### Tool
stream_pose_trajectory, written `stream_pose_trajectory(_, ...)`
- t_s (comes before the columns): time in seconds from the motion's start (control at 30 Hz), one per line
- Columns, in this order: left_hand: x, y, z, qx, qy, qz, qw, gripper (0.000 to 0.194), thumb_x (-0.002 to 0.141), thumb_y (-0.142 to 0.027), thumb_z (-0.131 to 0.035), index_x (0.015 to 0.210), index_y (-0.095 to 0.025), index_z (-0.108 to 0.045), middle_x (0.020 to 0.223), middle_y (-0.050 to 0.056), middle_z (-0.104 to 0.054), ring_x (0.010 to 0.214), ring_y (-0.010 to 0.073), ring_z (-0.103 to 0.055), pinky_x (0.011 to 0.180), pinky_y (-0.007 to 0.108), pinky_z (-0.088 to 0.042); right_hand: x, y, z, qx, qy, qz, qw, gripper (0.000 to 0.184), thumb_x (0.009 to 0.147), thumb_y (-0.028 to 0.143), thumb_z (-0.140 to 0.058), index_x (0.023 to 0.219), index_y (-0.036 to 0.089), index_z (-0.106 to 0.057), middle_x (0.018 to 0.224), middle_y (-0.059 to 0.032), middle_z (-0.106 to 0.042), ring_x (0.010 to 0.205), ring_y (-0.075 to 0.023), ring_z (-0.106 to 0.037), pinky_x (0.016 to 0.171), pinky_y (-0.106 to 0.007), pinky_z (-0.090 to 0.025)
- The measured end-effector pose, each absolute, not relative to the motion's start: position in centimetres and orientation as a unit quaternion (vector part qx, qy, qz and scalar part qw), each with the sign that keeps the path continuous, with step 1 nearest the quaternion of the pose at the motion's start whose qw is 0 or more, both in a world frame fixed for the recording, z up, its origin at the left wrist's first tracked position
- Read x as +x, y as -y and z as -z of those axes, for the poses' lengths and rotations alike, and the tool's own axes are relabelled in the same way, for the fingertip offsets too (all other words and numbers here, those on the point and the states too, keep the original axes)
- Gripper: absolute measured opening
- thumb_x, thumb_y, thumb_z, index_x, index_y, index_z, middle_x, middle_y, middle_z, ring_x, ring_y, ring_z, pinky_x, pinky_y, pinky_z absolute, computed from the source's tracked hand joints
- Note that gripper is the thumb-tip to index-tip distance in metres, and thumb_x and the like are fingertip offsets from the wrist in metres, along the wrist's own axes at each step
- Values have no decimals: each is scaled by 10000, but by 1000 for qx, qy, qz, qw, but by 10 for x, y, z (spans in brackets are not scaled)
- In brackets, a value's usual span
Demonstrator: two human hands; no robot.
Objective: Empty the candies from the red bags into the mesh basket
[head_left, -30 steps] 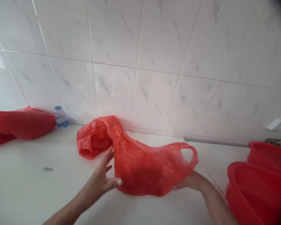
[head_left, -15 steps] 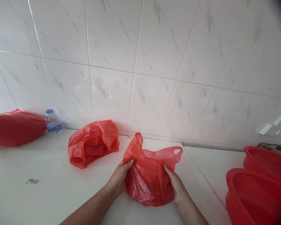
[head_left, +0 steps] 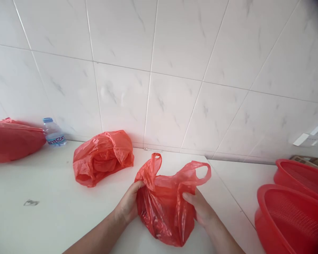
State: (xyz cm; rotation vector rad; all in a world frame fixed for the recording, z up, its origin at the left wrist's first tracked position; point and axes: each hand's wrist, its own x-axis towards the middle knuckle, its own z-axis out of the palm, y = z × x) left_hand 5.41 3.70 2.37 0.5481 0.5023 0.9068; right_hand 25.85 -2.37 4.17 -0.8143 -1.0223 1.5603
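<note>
A red plastic bag [head_left: 165, 208] with two loop handles is held between my hands above the white tabletop. My left hand [head_left: 131, 201] grips its left side, thumb on the near face. On the other side my right hand [head_left: 200, 208] closes round the bag, its fingers hidden behind the plastic. Both handles point away from me, and the right one gapes open. Something darker shows through the bag's lower part, but I cannot make out what. A second red plastic bag [head_left: 103, 158] lies crumpled to the left, near the wall, touched by neither hand.
At the far left rest a red bundle [head_left: 14, 143] and a water bottle [head_left: 53, 134] with a blue cap. Two red plastic baskets [head_left: 262, 211] stand at the right edge. A tiled wall [head_left: 175, 109] bounds the white table [head_left: 76, 211] at the back.
The held bag has tilted and its bottom has come a little toward me. Its right handle has spread wider. My view has shifted slightly.
</note>
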Motion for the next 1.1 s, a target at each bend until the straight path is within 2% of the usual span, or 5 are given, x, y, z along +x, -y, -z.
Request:
stream_pose_trajectory(0.2,57,-25,-36,352,-144,-402,833,361,755,-178,-688,1110,-168,-622,1034,113,-705,962,274,-659,863,379,-495,244,39,-79,-361,539,-572,503,805,550,241,-845,1277,329,-510,1280,-49,-564,1169,-277,-516,966,-447,-412)
stream_pose_trajectory(0.4,63,-19,-29,284,-202,-404,846,205,805,-206,-642,1002,-151,-664,968,119,-721,952,276,-666,869,390,-492,232,38,-67,-341,397,-633,571,208,717,276,-731,908,198,-705,889,-61,-708,864,-242,-650,801,-387,-484)
stream_pose_trajectory(0.53,63,-22,-23,228,-199,-395,867,220,835,-234,-593,1011,-123,-663,967,138,-715,984,299,-653,887,421,-482,244,31,-52,-261,204,-726,602,316,769,375,-645,1024,190,-672,1002,-80,-689,903,-242,-634,776,-374,-484)
stream_pose_trajectory(0.73,59,-28,-20,229,-142,-364,892,287,856,-276,-551,1040,-76,-645,1024,169,-684,1011,312,-630,921,431,-448,246,18,-37,-228,116,-753,606,276,743,285,-666,542,188,-503,612,31,-551,620,-119,-556,669,-259,-453)
stream_pose_trajectory(1.1,64,-33,-15,240,-263,-426,832,234,782,-275,-604,606,-180,-483,439,-39,-469,490,117,-525,599,244,-443,224,28,-28,-295,335,-715,539,340,778,385,-683,626,187,-452,576,15,-542,593,-118,-510,612,-246,-371)
